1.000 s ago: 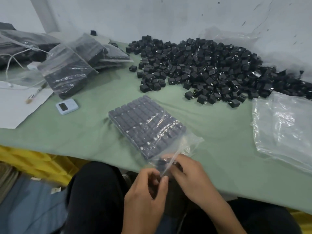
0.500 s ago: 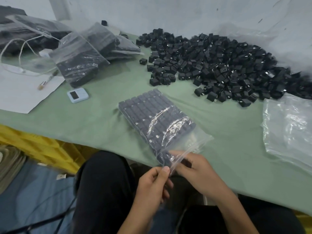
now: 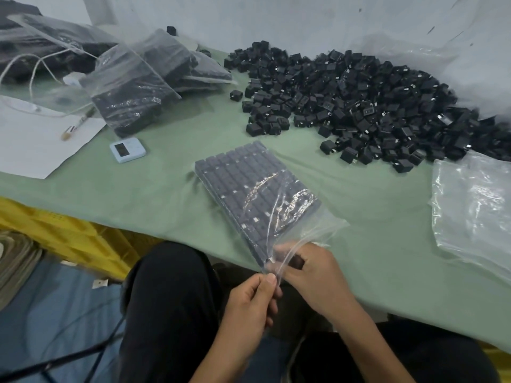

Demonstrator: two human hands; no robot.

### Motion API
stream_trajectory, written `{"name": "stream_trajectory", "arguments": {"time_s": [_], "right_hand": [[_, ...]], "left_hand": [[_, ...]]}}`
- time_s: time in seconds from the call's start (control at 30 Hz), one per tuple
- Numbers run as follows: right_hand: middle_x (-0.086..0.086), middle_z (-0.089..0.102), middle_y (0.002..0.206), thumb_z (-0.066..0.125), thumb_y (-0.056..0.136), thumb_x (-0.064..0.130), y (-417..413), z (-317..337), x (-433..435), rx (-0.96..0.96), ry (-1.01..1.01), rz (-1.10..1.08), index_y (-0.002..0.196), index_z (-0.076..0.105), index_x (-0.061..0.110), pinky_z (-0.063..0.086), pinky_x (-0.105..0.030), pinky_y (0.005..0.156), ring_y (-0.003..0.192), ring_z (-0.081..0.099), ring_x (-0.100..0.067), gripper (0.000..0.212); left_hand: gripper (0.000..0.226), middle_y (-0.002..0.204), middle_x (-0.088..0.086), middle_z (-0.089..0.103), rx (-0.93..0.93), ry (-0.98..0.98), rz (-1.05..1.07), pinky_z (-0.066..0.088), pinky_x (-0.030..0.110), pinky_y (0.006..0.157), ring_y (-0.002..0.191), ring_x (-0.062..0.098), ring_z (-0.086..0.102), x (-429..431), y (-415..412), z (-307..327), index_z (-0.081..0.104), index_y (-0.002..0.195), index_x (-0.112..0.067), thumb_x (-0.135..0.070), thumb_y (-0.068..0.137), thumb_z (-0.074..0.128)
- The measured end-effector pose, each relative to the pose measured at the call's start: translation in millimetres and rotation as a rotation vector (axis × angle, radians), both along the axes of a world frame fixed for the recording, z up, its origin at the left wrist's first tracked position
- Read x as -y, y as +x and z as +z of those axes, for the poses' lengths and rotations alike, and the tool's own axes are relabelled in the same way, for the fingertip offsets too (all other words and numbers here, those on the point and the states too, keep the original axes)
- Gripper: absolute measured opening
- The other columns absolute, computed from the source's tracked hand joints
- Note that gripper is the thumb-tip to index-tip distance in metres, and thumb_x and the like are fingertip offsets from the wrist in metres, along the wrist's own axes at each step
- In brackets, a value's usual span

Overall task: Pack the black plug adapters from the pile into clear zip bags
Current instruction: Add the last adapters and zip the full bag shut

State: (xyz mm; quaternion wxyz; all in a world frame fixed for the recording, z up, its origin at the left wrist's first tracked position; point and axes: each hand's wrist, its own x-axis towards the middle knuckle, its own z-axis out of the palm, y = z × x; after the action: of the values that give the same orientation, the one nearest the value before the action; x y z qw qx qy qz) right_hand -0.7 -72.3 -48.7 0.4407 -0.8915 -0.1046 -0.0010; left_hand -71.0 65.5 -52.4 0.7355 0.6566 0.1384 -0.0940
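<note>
Green table: filled bag, mouth pinched by left hand and right hand for sealing; pile behind.

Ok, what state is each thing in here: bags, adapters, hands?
front zip bag: full of adapters in rows, lying flat, mouth end lifted; seal unclear.
left hand: pinches the bag's mouth.
right hand: grips the bag's mouth.
adapter pile: loose, unpacked.
empty bags: stacked flat, right side.
back-left bags: filled, heaped.
</note>
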Motion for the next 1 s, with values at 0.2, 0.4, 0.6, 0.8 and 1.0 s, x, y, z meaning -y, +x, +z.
{"name": "stream_trajectory", "arguments": {"time_s": [0.2,0.4,0.6,0.8,1.0], "right_hand": [[0.016,0.068,0.09,0.078,0.071,0.059,-5,-5,-8,0.135,-0.146,-0.093,0.102,0.07,0.039,0.053,-0.027,0.073,0.083,0.066,-0.006,0.038],[0.013,0.07,0.096,0.076,0.076,0.058,-5,-9,-10,0.199,-0.217,-0.101,0.097,0.075,0.036,0.05,-0.025,0.07,0.083,0.065,-0.007,0.031],[0.015,0.071,0.094,0.071,0.075,0.059,-5,-13,-8,0.26,-0.211,-0.083,0.096,0.075,0.038,0.048,-0.017,0.066,0.083,0.064,-0.004,0.03],[0.014,0.072,0.087,0.07,0.074,0.059,-9,-23,-12,0.363,-0.124,-0.162,0.089,0.078,0.033,0.051,-0.025,0.063,0.074,0.063,-0.003,0.032],[0.018,0.064,0.108,0.061,0.084,0.058,-9,-18,-5,0.374,-0.168,0.015,0.106,0.072,0.036,0.045,-0.015,0.073,0.091,0.06,0.002,0.033]], "left_hand": [[0.035,0.052,0.002,0.044,0.019,0.014,0.005,0.032,0.018,0.045,0.045,0.01,0.038,-3,2,2,0.059,0.069,-0.009,-0.019,0.102,0.052],[0.034,0.054,0.0,0.047,0.035,0.02,0.011,0.033,0.017,0.047,0.049,0.01,0.04,-2,2,-4,0.058,0.073,-0.009,-0.023,0.103,0.051],[0.029,0.061,0.002,0.049,0.053,-0.01,0.042,0.035,0.015,0.05,0.054,0.008,0.042,-1,-4,-9,0.058,0.073,-0.008,-0.017,0.1,0.056],[0.031,0.057,0.006,0.046,-0.004,-0.069,0.111,0.032,0.016,0.046,0.049,0.008,0.038,1,1,-7,0.061,0.063,-0.014,-0.011,0.094,0.059],[0.026,0.056,0.005,0.046,-0.002,-0.071,0.103,0.034,0.019,0.048,0.051,0.011,0.039,-6,3,-7,0.063,0.067,-0.008,-0.012,0.092,0.059]]}}
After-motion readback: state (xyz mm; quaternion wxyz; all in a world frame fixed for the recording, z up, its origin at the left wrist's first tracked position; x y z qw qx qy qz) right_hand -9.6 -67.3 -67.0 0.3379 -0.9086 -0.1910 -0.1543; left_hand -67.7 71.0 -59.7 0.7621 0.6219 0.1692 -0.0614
